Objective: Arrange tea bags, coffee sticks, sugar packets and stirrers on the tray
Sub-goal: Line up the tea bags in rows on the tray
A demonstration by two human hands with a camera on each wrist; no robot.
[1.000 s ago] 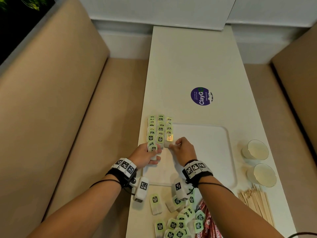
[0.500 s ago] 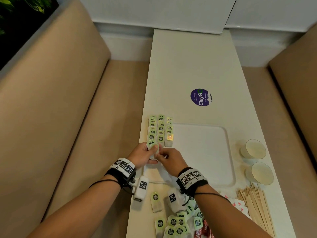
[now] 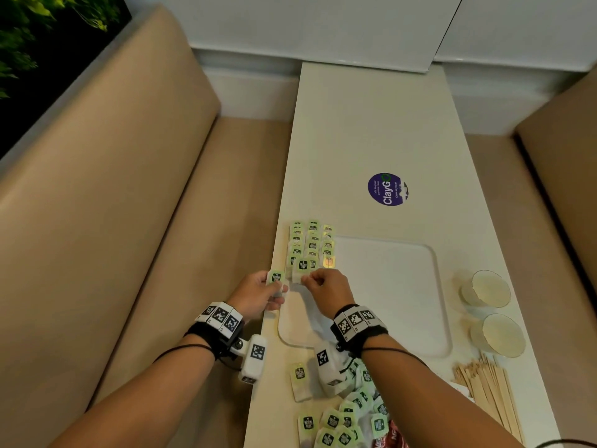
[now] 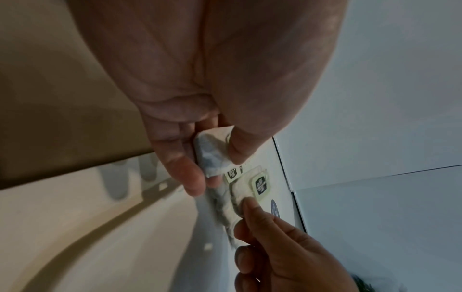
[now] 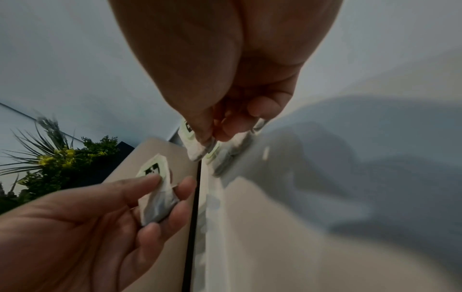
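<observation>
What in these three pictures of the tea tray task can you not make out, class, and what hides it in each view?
- Head view: the red packets are cut off by the bottom edge and covered by the right forearm.
- Head view: small print on the purple sticker is too small to read.
- Left wrist view: the tag of the tea bag in the left hand is covered by the thumb.
- Right wrist view: the tray is blurred and shadowed.

A narrow white desk [image 3: 371, 130] runs between two tan padded benches [image 3: 106, 195] to a pale panelled wall [image 3: 323, 24]. Green foliage [image 3: 38, 30] shows at far left.
</observation>
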